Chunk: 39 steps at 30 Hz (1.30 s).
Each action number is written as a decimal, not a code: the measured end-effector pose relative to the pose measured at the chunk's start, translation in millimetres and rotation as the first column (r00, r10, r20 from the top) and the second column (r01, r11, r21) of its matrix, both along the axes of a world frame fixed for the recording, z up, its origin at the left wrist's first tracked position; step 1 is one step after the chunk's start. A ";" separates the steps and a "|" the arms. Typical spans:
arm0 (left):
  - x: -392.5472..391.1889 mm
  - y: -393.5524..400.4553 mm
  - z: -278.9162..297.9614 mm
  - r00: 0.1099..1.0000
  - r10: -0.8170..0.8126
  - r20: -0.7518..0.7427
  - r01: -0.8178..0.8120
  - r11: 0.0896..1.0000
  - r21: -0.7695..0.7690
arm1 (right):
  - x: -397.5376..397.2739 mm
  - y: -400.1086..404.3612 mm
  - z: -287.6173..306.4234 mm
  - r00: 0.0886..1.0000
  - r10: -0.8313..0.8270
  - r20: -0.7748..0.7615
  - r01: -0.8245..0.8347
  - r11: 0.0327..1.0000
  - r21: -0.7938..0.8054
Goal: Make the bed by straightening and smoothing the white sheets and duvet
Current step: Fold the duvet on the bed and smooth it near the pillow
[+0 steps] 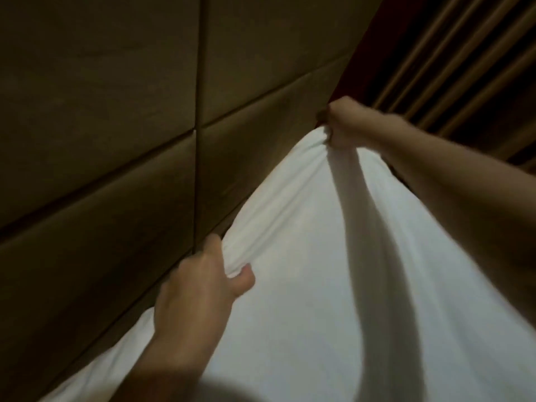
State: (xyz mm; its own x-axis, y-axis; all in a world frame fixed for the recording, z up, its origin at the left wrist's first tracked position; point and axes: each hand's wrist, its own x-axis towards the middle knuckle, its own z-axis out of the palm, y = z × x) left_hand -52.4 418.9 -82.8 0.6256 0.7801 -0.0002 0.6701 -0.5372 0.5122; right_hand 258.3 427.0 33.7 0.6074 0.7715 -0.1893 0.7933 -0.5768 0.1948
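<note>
In front of me, a padded brown wall (116,111) of large upholstered panels with deep seams. To my right, pleated tan curtains (464,53) hang in dim light.

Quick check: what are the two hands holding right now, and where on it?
Both grip the white sheet along its bunched top edge, by the padded headboard: the left hand lower down the edge, the right hand at the raised end.

left hand (200,288): low and near, fingers and thumb curled, pinching a bunch of white fabric (290,285)
right hand (343,126): higher, farther out, fist clenched on the fabric's top edge
arms: both bare, extended forward, right reaches farther
</note>
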 end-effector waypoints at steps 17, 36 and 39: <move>-2.1 -8.8 -82.0 0.948 0.039 -0.315 -0.123 0.960 -0.251 | -38.4 -40.0 -108.8 0.817 -0.573 -0.060 0.569 0.786 0.240; -27.8 -59.7 -62.8 0.965 -0.143 -0.219 0.154 0.988 0.032 | -178.7 -88.3 -171.8 0.565 -0.466 -0.681 0.682 0.728 0.068; -62.6 -63.6 -74.8 0.876 -0.237 -0.420 0.238 0.970 -0.050 | -220.3 -91.3 -153.9 0.327 -0.068 -0.943 0.579 0.803 0.143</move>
